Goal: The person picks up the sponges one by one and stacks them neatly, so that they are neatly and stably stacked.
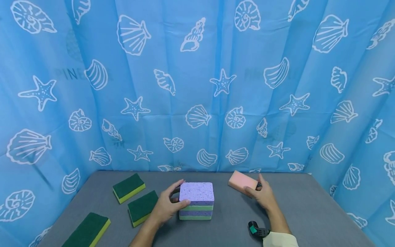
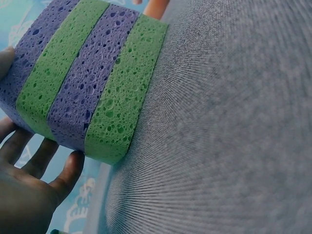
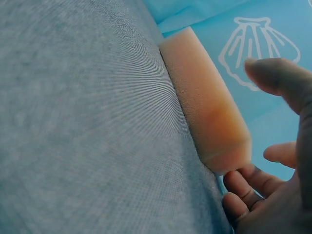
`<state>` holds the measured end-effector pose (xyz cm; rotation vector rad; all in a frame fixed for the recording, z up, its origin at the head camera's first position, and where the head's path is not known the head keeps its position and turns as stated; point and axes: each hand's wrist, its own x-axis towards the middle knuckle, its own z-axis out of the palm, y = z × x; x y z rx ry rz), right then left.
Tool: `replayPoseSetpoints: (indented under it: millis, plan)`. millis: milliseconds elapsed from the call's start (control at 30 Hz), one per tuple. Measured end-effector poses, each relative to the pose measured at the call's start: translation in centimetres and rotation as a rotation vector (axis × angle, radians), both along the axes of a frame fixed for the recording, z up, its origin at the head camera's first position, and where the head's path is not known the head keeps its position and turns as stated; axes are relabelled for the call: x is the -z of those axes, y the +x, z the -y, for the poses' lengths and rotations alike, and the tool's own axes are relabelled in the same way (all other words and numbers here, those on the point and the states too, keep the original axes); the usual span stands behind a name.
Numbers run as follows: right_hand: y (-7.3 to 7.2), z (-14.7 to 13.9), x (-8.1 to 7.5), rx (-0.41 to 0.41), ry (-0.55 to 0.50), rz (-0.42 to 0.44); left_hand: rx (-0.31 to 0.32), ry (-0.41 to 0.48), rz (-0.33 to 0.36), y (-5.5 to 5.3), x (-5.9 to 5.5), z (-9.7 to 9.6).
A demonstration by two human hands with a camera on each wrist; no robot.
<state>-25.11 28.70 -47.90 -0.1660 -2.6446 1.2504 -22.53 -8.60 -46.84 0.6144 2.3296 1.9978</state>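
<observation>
A stack of purple and green sponges [image 1: 196, 192] stands mid-table, purple on top, layers alternating. My left hand [image 1: 168, 205] grips its left end, thumb at the near corner of the top purple sponge and index finger at the far corner. In the left wrist view the other fingers [image 2: 68, 175] spread along the end of the layers. To the right, a pink-orange sponge [image 1: 242, 180] lies flat on the table. My right hand [image 1: 263, 193] is at its near right end. Seen from the right wrist, fingertips [image 3: 234, 180] touch that end while the thumb [image 3: 273, 78] stands off above it.
Three green-and-yellow scrub sponges lie on the left: one at the back [image 1: 129, 188], one beside the left forearm [image 1: 143, 207], one near the front edge [image 1: 87, 230]. A black wrist device [image 1: 257, 230] sits by the right sleeve. A blue shell-print curtain [image 1: 197, 85] hangs around the grey table [image 1: 231, 226].
</observation>
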Motion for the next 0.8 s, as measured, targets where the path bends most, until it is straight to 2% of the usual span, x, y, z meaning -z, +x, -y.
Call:
replayPoseSetpoints:
  millis: [267, 400, 600, 800]
  plan:
    - [-0.3, 0.0, 0.3, -0.021, 0.138, 0.054, 0.006, 0.026, -0.012, 0.2, -0.1, 0.0]
    - [-0.3, -0.1, 0.5, -0.015, 0.196, 0.048, 0.009, 0.02, -0.017, 0.1, 0.1, 0.0]
    - [0.2, -0.2, 0.0, -0.007, 0.077, 0.014, 0.01, 0.022, 0.008, 0.0, 0.1, -0.1]
    - [0.4, -0.6, -0.9, 0.026, -0.004, 0.018, 0.007, 0.03, -0.002, 0.2, -0.2, -0.1]
